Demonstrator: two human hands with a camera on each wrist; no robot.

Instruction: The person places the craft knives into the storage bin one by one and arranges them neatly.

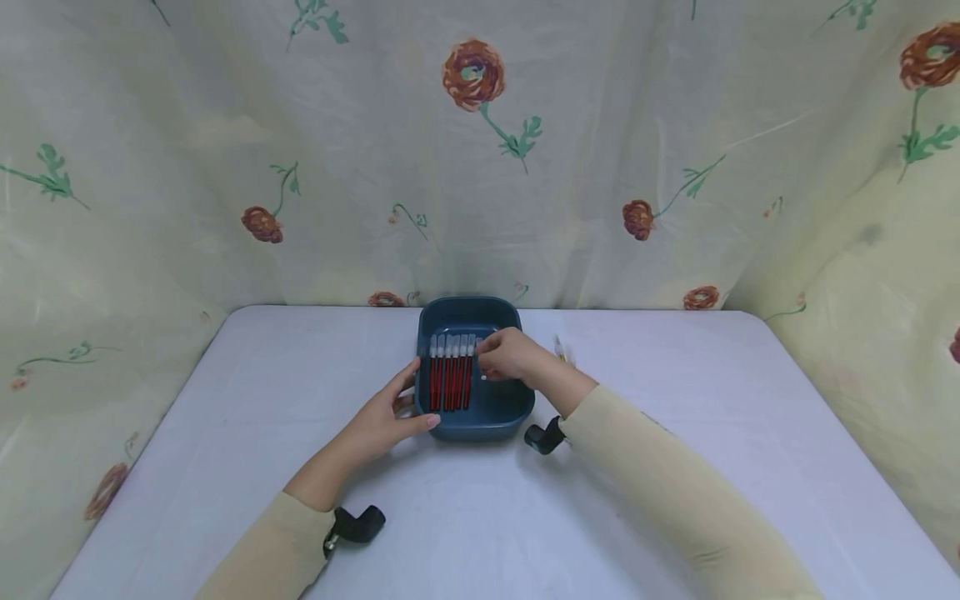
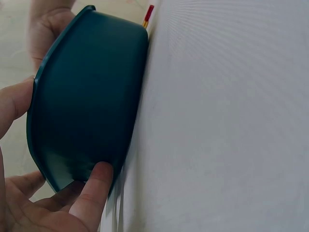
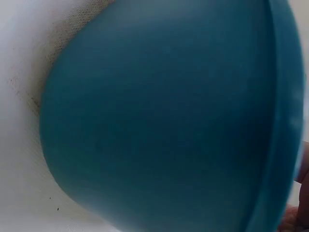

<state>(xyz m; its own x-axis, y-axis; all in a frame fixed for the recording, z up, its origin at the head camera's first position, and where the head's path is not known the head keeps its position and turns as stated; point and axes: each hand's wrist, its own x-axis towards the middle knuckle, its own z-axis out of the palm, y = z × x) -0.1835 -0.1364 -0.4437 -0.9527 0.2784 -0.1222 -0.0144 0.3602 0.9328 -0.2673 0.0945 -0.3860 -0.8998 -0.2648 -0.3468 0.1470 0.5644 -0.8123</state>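
A blue plastic bin (image 1: 491,433) stands on the table with a row of red pens (image 1: 450,383) with clear caps lying side by side in its left half. My left hand (image 1: 382,425) spans the bin's near left corner, fingers at the left wall and thumb over the front rim. In the left wrist view, its fingertips (image 2: 102,169) press the outer wall. Over the right end of the row, my right hand (image 1: 510,354) pinches a clear-capped pen (image 1: 478,340), whose body is mostly hidden. The right wrist view is filled by the bin's outer wall (image 3: 159,116).
Partly hidden behind the right wrist, a slim pen-like item (image 1: 558,346) lies on the white table (image 1: 675,400) right of the bin. A red and yellow stick end (image 2: 148,17) shows beyond the bin in the left wrist view. Flowered curtains (image 1: 337,150) surround the table.
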